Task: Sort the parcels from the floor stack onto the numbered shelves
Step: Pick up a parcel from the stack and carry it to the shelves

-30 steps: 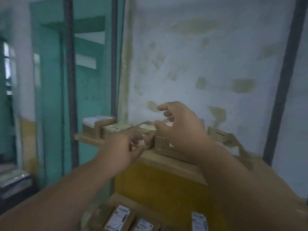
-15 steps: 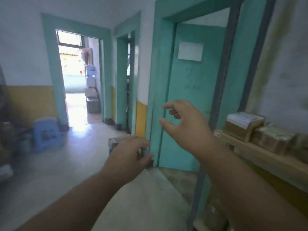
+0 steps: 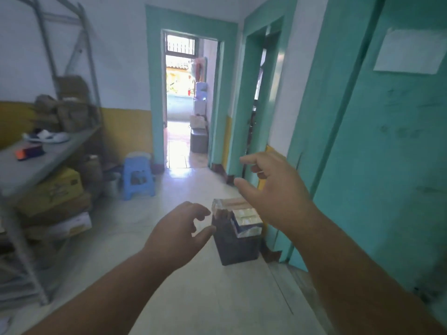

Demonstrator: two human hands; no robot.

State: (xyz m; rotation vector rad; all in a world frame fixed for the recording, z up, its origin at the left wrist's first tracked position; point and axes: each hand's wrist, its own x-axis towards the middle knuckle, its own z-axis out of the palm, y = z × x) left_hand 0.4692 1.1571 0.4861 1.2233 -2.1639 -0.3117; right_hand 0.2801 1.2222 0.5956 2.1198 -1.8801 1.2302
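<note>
A stack of parcels (image 3: 235,234) stands on the floor beside the teal door frame: a dark box below, taped brown and blue-edged parcels on top. My left hand (image 3: 180,232) hovers just left of the stack with loosely curled fingers, holding nothing. My right hand (image 3: 273,189) hangs above and right of the stack, fingers relaxed and spread, empty. A grey metal shelf rack (image 3: 48,151) stands at the left wall with brown parcels (image 3: 70,105) on its back end. No shelf numbers are readable.
A blue plastic stool (image 3: 137,176) sits by the far wall. Yellow and white cartons (image 3: 55,192) fill the rack's lower level. A teal door (image 3: 396,165) with a white paper lines the right side. An open doorway (image 3: 186,105) leads out ahead.
My view has swung left, from the wooden shelf of parcels on the right wall to the corridor and the floor stack. Both hands left the shelf and stay empty.
</note>
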